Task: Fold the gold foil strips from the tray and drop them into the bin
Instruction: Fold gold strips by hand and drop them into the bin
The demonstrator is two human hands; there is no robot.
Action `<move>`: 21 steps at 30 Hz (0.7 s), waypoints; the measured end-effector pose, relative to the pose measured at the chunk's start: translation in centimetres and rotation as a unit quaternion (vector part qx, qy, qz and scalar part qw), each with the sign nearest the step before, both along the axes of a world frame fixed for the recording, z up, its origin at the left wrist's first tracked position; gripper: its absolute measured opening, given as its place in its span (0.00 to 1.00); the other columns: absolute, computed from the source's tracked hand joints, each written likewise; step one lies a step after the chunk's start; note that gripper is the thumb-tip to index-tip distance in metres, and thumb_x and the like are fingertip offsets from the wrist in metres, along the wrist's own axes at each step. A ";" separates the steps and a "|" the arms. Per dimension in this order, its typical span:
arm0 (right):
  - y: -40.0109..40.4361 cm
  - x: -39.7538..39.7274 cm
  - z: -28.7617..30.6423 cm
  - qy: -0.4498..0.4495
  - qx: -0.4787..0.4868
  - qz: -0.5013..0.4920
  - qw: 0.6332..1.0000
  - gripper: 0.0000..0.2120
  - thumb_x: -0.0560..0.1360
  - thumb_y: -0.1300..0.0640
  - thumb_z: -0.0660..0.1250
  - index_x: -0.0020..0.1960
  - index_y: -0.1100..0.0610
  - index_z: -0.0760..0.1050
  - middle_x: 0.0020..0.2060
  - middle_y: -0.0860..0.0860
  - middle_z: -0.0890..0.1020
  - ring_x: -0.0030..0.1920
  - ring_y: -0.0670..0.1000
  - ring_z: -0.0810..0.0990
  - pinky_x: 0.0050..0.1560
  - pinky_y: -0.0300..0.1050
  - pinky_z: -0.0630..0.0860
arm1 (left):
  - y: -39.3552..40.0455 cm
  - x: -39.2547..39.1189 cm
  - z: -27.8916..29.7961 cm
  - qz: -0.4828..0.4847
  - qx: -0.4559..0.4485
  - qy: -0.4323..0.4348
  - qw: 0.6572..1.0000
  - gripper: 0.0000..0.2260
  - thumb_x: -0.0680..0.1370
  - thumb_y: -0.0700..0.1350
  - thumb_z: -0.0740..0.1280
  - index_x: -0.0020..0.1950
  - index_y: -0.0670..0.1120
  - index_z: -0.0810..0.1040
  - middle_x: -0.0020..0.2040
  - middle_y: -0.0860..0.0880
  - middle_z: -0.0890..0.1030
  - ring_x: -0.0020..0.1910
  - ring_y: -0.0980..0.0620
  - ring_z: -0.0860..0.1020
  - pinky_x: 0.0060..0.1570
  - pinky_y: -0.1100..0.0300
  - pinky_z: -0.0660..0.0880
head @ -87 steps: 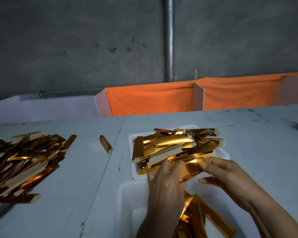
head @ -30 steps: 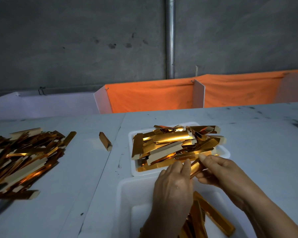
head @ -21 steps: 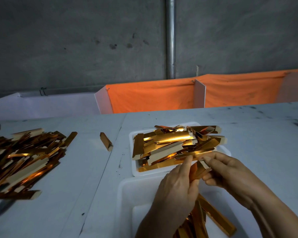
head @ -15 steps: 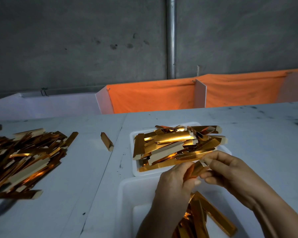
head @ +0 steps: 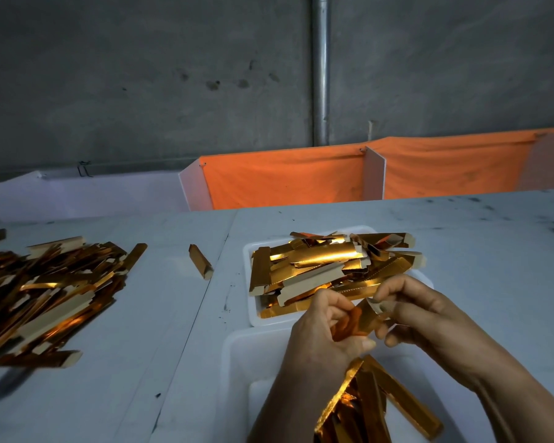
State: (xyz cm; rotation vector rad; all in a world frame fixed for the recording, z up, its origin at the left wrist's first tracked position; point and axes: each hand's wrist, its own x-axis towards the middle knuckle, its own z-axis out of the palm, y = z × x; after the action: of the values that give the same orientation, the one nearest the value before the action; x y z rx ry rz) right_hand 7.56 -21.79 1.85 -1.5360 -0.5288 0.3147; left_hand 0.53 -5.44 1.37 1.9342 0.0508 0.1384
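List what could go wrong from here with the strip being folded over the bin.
1. Both the left hand and the right hand pinch one gold foil strip near its ends; a slip could crease it crooked or tear it.
2. The strip is above the bin's far edge, so letting go now might drop it outside.
3. The tray is heaped past its rim; a brushing hand could spill strips onto the table.

Glossy mirror-gold foil strips [head: 314, 260] with matt pale backs, smooth white plastic tray [head: 248, 251], orange cloth [head: 285, 177]
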 end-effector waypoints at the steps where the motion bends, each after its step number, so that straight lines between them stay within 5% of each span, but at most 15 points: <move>1: -0.1 0.0 0.1 0.006 0.004 0.014 1.000 0.03 0.76 0.58 0.66 0.46 0.54 0.79 0.41 0.58 0.79 0.40 0.56 0.82 0.38 0.43 0.78 | 0.1 -0.1 0.1 -0.005 -0.002 0.002 1.000 0.18 0.72 0.45 0.73 0.52 0.59 0.67 0.51 0.61 0.77 0.51 0.65 0.74 0.41 0.76 0.67; 5: -0.6 -0.1 0.4 0.044 0.010 0.071 0.996 0.13 0.69 0.57 0.64 0.52 0.60 0.76 0.42 0.59 0.81 0.43 0.57 0.82 0.39 0.43 0.78 | 0.6 -0.3 0.4 -0.024 -0.020 0.002 0.999 0.18 0.72 0.44 0.73 0.53 0.59 0.69 0.53 0.60 0.77 0.53 0.64 0.73 0.45 0.73 0.69; 9: -0.4 -0.2 0.3 0.015 -0.030 0.041 0.999 0.02 0.76 0.63 0.67 0.47 0.57 0.77 0.39 0.57 0.81 0.40 0.55 0.82 0.40 0.43 0.78 | 0.6 -0.4 0.3 -0.026 0.012 0.000 1.000 0.16 0.72 0.45 0.73 0.51 0.60 0.69 0.51 0.62 0.76 0.53 0.63 0.73 0.47 0.71 0.68; 15: -0.1 -0.4 0.1 -0.006 -0.099 0.042 0.994 0.09 0.75 0.64 0.66 0.38 0.53 0.77 0.26 0.52 0.75 0.27 0.49 0.74 0.33 0.36 0.73 | 0.4 -0.2 -0.1 -0.016 0.102 -0.016 0.995 0.16 0.73 0.47 0.72 0.50 0.63 0.67 0.46 0.67 0.72 0.47 0.68 0.71 0.41 0.75 0.66; 21: 0.4 -0.3 -0.6 0.005 -0.113 0.027 0.993 0.04 0.76 0.68 0.64 0.48 0.60 0.74 0.26 0.52 0.73 0.26 0.49 0.72 0.31 0.35 0.72 | 0.5 -0.2 -0.1 -0.021 0.137 -0.027 0.990 0.14 0.74 0.51 0.70 0.51 0.64 0.67 0.44 0.68 0.71 0.46 0.69 0.70 0.39 0.75 0.65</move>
State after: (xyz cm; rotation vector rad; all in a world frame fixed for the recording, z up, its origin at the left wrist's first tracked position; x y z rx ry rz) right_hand 7.31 -21.40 1.28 -1.7387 -0.5425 0.4360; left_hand 0.30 -4.91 1.26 2.2023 -0.0463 0.1764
